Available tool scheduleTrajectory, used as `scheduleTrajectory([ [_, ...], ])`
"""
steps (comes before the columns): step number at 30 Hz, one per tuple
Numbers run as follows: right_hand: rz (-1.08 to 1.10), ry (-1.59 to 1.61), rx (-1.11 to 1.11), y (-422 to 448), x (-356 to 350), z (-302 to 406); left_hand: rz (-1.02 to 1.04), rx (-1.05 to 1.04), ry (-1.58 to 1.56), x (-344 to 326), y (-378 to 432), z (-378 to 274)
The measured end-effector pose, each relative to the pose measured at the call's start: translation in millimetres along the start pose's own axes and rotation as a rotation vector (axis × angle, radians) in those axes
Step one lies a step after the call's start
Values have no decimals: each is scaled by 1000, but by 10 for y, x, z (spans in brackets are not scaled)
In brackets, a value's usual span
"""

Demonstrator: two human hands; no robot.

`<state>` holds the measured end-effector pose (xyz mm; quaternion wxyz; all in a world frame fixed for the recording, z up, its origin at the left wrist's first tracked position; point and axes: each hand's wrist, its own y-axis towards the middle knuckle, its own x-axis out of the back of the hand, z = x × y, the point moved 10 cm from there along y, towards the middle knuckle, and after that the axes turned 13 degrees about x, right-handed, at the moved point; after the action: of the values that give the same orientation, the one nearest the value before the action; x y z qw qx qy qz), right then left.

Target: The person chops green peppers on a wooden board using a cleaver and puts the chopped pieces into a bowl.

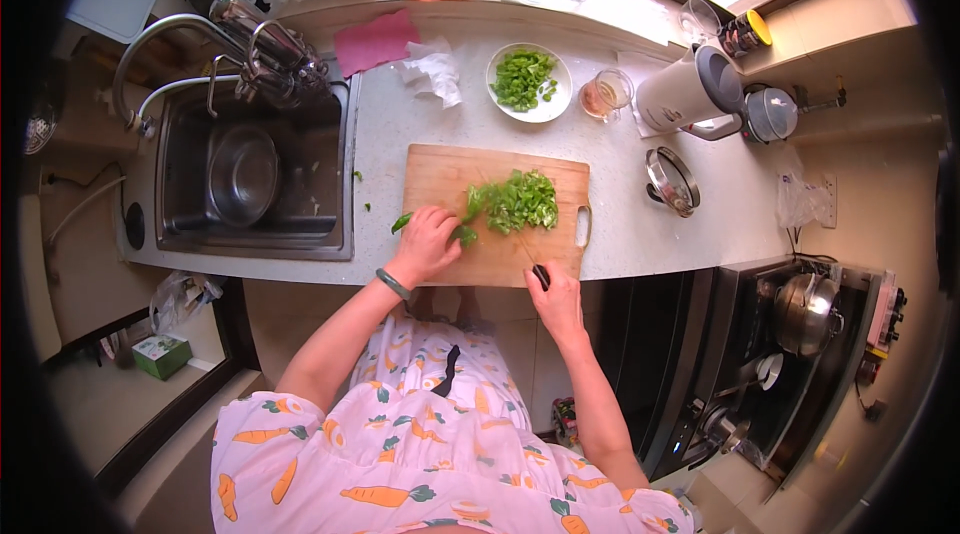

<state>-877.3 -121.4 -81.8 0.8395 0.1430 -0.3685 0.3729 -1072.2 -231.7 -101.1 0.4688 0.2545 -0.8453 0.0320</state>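
On the wooden cutting board, my left hand presses down on green peppers, with one tip poking out past its left side. My right hand grips the black handle of a kitchen knife. The knife's blade is thin and blurred here, reaching up and left toward my left hand. Chopped green pepper lies in a heap on the board, right of my left hand. Beyond the board, a white plate holds more chopped green pieces.
A sink with a metal bowl is at left. Behind the board lie a pink cloth and a crumpled white tissue. To the right stand a glass cup, an electric kettle, a glass lid and a stove.
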Motion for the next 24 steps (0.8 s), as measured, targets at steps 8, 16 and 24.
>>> scheduleTrajectory([
  [8, 179, 134, -12, 287, -298, 36, -45, 420, 170, -413, 228, 216],
  [16, 238, 34, -17, 187, -395, 12, 16, 384, 211, -350, 241, 330],
  [24, 148, 75, -85, 250, -729, -276, -10, 388, 61, -295, 169, 330],
])
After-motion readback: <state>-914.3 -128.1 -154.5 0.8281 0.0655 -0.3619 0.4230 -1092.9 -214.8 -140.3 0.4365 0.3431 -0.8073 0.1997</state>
